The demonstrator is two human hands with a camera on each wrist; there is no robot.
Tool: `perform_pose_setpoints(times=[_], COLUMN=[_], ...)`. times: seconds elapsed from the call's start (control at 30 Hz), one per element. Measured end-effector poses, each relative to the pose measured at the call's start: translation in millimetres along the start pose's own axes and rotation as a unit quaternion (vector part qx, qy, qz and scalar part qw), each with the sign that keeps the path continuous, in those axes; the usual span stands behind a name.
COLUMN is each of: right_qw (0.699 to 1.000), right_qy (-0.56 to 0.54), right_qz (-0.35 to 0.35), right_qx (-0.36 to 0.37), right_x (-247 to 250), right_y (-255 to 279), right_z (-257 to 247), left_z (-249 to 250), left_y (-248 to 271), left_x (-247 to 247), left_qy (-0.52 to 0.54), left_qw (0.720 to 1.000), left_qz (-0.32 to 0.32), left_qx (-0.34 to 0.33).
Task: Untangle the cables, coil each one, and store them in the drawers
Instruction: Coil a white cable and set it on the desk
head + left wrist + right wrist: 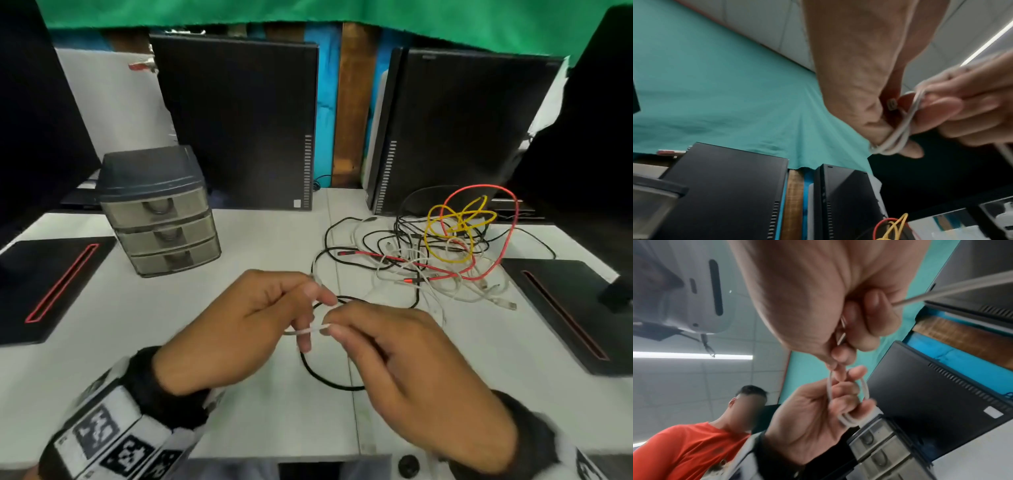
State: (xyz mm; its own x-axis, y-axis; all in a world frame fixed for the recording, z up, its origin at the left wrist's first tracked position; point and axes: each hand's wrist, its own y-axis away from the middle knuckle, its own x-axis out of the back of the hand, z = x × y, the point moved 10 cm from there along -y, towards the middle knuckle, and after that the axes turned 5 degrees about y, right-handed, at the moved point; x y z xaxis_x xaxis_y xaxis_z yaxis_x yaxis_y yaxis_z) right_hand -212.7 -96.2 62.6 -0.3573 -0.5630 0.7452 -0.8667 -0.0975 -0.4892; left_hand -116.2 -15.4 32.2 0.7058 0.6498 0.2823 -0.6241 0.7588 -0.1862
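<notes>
Both hands pinch the white cable (310,329): left hand (239,325) holds small loops, right hand (404,363) feeds slack trailing toward the tangle (442,253) beyond it.

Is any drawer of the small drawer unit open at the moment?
No, all three drawers of the drawer unit sit flush and closed in the head view.

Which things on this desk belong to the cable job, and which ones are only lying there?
Part of the job:
- white cable, wound in loops on the left hand and fed by the right hand
- tangle of cables: red, yellow, black, white
- black cable under the hands
- drawer unit, three drawers shut

Only lying there:
- two computer towers
- black pads at either side
</notes>
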Motion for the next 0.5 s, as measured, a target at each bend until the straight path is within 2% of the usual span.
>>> perform_pose_setpoints(times=[0.17,0.27,0.33,0.4,0.5], right_qw=[0.988,0.972,0.972,0.981,0.992], right_qy=[-0.089,-0.158,-0.171,-0.14,-0.101], right_qz=[0.117,0.154,0.118,0.056,-0.025], right_qx=[-0.045,-0.078,-0.111,-0.121,-0.07], right_x=[26,21,1,-24,-52], right_y=[-6,-8,-10,-9,-7], right_z=[39,59,73,74,49], left_z=[-10,0,9,8,-6], left_y=[9,6,3,-2,-8], left_x=[-33,-28,-16,-1,18], left_qy=[0.106,0.219,0.307,0.374,0.412], left_qw=[0.988,0.969,0.95,0.927,0.907], left_qz=[-0.093,-0.098,-0.057,0.006,0.087], left_qx=[0.07,0.052,0.017,0.001,0.006])
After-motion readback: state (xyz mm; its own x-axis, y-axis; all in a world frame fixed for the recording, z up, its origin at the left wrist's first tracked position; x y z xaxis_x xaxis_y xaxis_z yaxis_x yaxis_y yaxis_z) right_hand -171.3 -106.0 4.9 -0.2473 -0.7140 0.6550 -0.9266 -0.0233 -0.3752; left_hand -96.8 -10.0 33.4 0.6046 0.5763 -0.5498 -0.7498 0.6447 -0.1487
